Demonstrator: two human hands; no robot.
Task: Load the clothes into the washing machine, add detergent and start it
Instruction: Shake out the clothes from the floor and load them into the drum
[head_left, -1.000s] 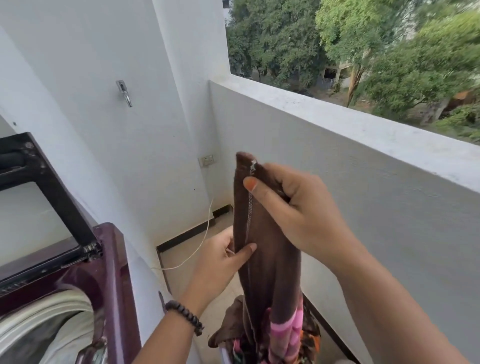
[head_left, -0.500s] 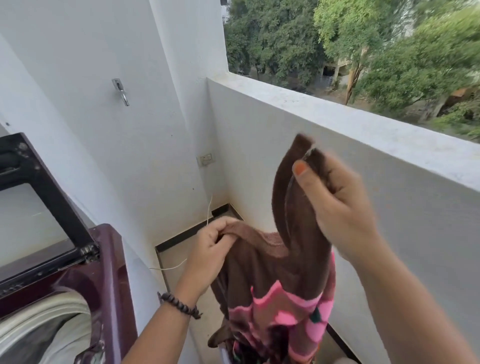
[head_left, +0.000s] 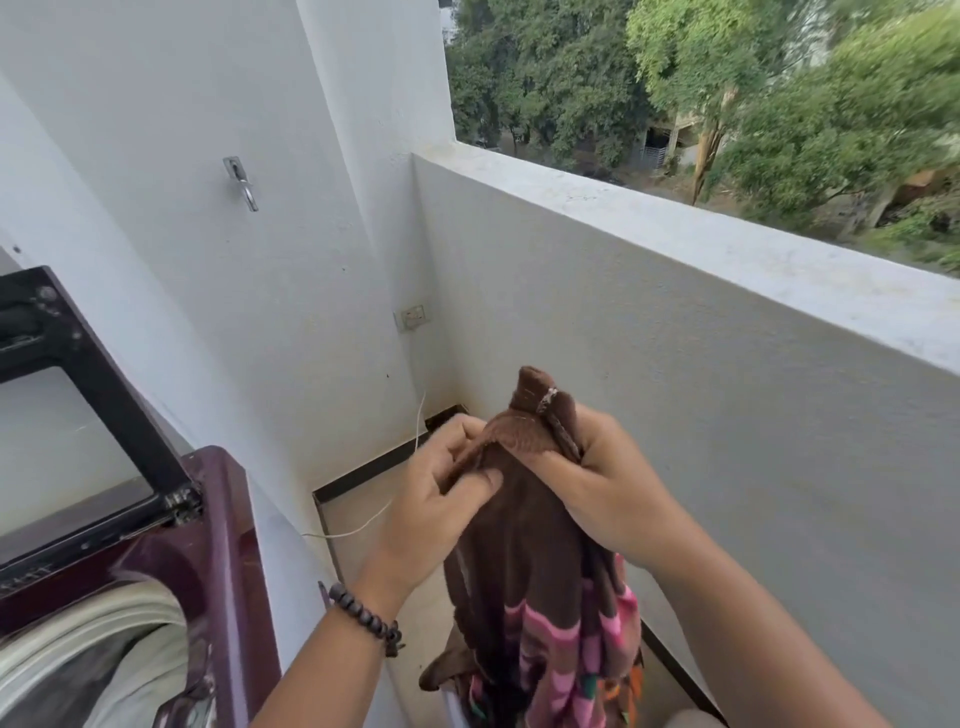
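A brown garment with pink stripes and a zip hangs in front of me over the balcony floor. My left hand, with a bead bracelet on its wrist, pinches the garment's top edge. My right hand grips the same top edge just to the right, fingers closed round the cloth. At the lower left stands the maroon top-loading washing machine, its black lid raised and pale cloth visible inside the drum. More colourful clothes lie bunched below the garment.
A white parapet wall runs along the right, with trees beyond it. A white wall with a metal hook and a socket is ahead. A thin white cord trails across the narrow tiled floor.
My right hand has come down from its raised position and both hands now meet at the garment's top edge. The garment has gone from spread out to bunched and hanging straight.
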